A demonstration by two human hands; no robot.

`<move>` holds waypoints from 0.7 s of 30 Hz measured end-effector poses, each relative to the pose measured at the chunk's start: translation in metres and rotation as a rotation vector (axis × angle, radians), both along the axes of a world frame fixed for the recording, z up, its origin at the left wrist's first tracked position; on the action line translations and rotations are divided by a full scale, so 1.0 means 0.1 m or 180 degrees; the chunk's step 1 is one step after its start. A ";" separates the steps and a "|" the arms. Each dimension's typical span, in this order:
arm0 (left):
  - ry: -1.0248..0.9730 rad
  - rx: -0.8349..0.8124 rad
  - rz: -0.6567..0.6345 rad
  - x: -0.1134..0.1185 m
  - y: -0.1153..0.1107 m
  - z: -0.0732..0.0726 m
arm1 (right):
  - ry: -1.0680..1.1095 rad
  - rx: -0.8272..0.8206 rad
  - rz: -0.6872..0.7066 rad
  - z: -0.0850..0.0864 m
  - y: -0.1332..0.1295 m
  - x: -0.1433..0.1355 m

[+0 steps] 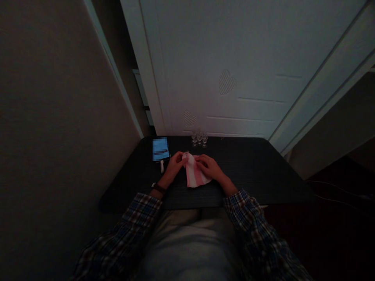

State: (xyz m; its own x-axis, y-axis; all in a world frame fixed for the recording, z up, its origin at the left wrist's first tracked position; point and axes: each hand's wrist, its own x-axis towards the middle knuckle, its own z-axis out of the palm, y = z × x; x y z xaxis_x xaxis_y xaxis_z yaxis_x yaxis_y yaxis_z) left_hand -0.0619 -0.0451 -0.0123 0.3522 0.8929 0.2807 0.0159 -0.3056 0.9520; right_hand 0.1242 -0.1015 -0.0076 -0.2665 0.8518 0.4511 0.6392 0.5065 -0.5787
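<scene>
Over the dark table, a pink-and-white striped cloth (193, 175) hangs between my two hands. My left hand (175, 164) is closed at the cloth's upper left, around what looks like a small clear glass (186, 152); only a bit of its rim shows above the fingers. My right hand (210, 166) grips the cloth from the right, its fingers bent into the folds. Most of the glass is hidden by cloth and fingers. Just beyond my hands, several small stemmed glasses (199, 139) stand in a group.
A lit phone or tablet screen (160, 149), blurred out, is at the table's back left, with a small white object (162, 166) in front of it. The black table (258, 175) meets a white panel with heart patterns (227, 82). A wall rises on the left. The light is dim.
</scene>
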 end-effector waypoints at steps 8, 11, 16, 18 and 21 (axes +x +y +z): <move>-0.0042 0.0056 0.0007 0.00 -0.03 0.04 | 0.0329 -0.0119 -0.0130 0.02 -0.01 -0.02; 0.0068 0.0228 -0.0124 0.03 -0.09 0.07 | 0.0375 -0.0134 -0.0134 0.04 -0.02 -0.02; 0.0443 0.0492 -0.0214 0.06 -0.13 0.06 | 0.0323 -0.0229 -0.0067 0.05 -0.02 -0.03; 0.0508 0.0530 -0.0237 0.05 -0.15 0.06 | 0.0310 -0.0286 -0.0013 0.04 -0.02 -0.04; 0.0573 0.0570 -0.0248 0.05 -0.17 0.08 | 0.0304 -0.0329 -0.0018 0.03 -0.01 -0.03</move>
State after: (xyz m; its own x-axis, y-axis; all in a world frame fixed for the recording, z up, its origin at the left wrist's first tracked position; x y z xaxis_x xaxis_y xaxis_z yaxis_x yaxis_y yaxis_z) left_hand -0.0569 -0.0622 -0.0048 0.4766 0.8027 0.3585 0.1499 -0.4760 0.8666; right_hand 0.1209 -0.1025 -0.0046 -0.2216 0.8964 0.3838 0.5815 0.4375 -0.6859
